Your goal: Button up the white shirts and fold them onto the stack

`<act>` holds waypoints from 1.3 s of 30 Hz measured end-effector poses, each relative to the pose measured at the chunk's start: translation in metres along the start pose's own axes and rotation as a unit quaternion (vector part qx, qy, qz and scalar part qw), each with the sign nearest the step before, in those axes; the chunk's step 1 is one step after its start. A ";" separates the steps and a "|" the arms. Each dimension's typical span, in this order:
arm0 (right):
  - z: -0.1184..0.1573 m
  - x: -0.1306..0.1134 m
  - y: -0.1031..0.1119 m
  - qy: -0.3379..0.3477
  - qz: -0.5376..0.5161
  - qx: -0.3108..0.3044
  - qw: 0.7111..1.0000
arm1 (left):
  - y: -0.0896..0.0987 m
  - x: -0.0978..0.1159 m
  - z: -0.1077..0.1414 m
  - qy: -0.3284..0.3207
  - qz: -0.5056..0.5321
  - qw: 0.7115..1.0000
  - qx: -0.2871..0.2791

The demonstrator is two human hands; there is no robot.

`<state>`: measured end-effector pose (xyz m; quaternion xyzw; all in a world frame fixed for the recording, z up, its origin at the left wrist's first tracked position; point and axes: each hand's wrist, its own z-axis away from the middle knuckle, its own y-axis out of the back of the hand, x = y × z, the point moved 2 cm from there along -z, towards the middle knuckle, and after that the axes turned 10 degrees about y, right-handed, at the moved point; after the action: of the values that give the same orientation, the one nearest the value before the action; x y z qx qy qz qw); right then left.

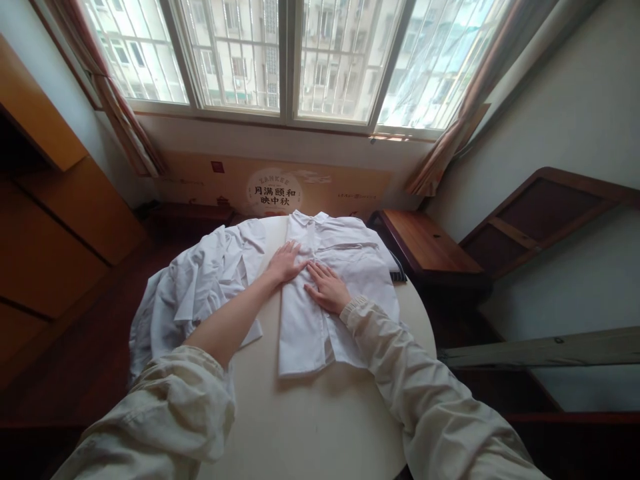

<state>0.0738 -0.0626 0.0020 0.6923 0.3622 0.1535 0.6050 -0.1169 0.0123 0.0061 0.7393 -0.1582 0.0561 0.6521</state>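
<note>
1. White shirt (305, 327) is spread over the tabletop (300, 420), its collar laid at the far edge.
2. Left hand (286, 261) and right hand (327, 287) are laid flat upon it, fingers outstretched.
3. Crumpled white garments (210, 273) are draped over the left edge, partly hidden by the left sleeve (170, 407).
4. Near the right edge, a dark striped item (399, 274) is seen beside the shirt; beyond, a wooden desk (425, 243) is placed.

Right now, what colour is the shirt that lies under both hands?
The shirt is white, seen best in the head view.
</note>
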 end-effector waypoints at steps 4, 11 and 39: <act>0.002 -0.004 0.002 -0.006 0.006 -0.024 1.000 | 0.003 -0.005 0.021 0.045 0.018 0.997 0.063; 0.034 -0.027 0.008 0.016 0.012 -0.072 0.997 | 0.012 -0.008 0.023 0.122 0.030 0.986 0.106; 0.116 -0.089 0.026 0.199 -0.123 -0.112 0.966 | -0.005 0.018 0.040 -0.139 -0.003 0.990 -0.034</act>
<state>0.0965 -0.2080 0.0210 0.5252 0.5384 0.2520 0.6090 -0.1034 -0.0291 0.0008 0.7180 -0.2474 -0.0545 0.6484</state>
